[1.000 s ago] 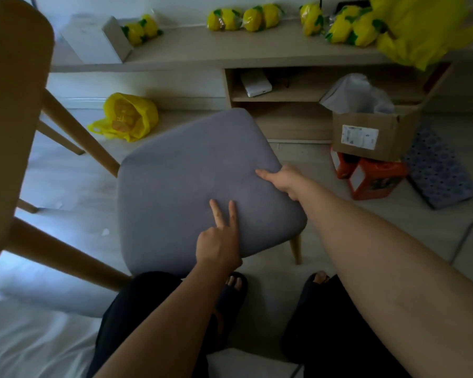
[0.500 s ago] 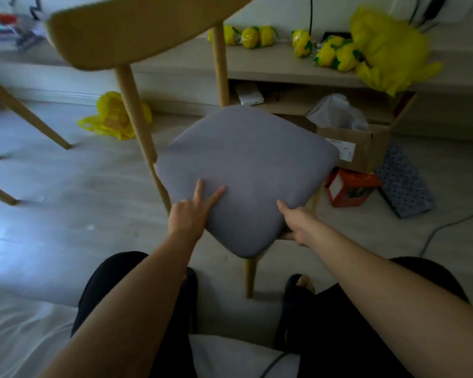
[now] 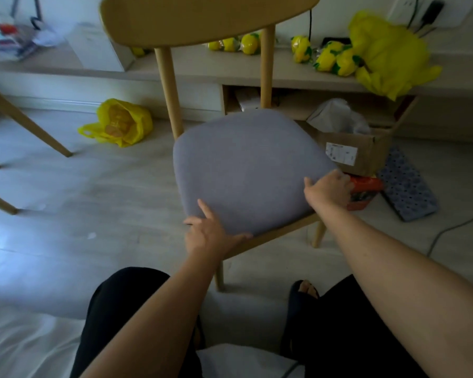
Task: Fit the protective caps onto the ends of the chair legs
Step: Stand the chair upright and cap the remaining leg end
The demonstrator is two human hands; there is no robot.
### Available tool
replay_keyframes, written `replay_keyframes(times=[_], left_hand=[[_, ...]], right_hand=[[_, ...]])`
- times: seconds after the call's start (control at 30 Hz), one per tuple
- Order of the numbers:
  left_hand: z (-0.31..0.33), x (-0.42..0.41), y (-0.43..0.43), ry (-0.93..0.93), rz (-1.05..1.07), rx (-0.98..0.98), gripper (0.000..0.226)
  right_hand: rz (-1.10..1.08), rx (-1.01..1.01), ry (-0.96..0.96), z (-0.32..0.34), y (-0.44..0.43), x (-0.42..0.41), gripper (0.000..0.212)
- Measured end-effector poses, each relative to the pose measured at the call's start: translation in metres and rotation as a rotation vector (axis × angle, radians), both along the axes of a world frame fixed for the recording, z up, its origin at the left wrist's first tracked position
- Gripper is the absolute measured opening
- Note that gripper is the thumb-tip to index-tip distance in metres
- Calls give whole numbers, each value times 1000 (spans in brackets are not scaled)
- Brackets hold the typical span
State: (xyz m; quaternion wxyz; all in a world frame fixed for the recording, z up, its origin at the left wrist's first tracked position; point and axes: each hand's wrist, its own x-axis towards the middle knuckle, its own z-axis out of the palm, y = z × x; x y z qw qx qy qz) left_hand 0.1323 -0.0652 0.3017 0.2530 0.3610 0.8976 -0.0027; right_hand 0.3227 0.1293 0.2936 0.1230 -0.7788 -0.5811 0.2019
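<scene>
The chair [image 3: 210,20] is stood upright on the floor [image 3: 93,192], legs [image 3: 219,276] down; its grey seat [image 3: 246,165] is pressed at the near corner by the left hand [image 3: 212,237], index and thumb straight; the seat's right edge is gripped by the right hand [image 3: 327,188], fingers curled; no caps are seen. The frame is judged stiff and fairly heavy, the seat soft; firmer hold is offered by the wooden rail [image 3: 279,233] under the seat.
</scene>
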Motion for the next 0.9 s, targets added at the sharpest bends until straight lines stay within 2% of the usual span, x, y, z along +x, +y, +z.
replay_keyframes(times=[0.07,0.17,0.23,0.27,0.3,0.4,0.47,0.5,0.57,0.6,0.67,0.73,0.8,0.9], left_hand=[[-4,3,2,36,-135,-122,149],[-12,-4,-1,159,-241,-146,106],[-14,-14,-1,158,-242,-145,98],[-14,-22,-2,147,-230,-146,97],[-13,-31,-4,138,-210,-133,95],[-11,-78,-15,222,-83,-89,86],[-9,-110,-23,269,213,12,68],[-7,-120,-23,202,392,65,52],[-1,-115,-16,-113,595,103,27],[1,-105,-9,-301,636,137,24],[2,-84,8,-631,749,275,33],[-2,-71,24,-848,900,403,43],[-4,-68,31,-978,1048,522,40],[-8,-71,29,-884,1158,567,40]], right_hand=[[-69,-68,29,-14,3,2,102],[-142,-135,160,-22,15,6,123],[-225,-158,261,-19,26,12,136],[-263,-170,311,-19,31,15,136],[-288,-181,379,-19,32,16,129],[-203,-336,658,-24,23,5,88],[-132,-497,768,-28,6,-12,64],[-117,-553,781,-31,-1,-21,60],[-91,-600,782,-32,-15,-39,64],[-90,-588,779,-31,-17,-45,68],[-120,-555,782,-28,-19,-52,74],[-128,-555,786,-27,-17,-53,76],[-121,-549,772,-24,-19,-53,74],[-86,-537,715,-16,-36,-59,66]])
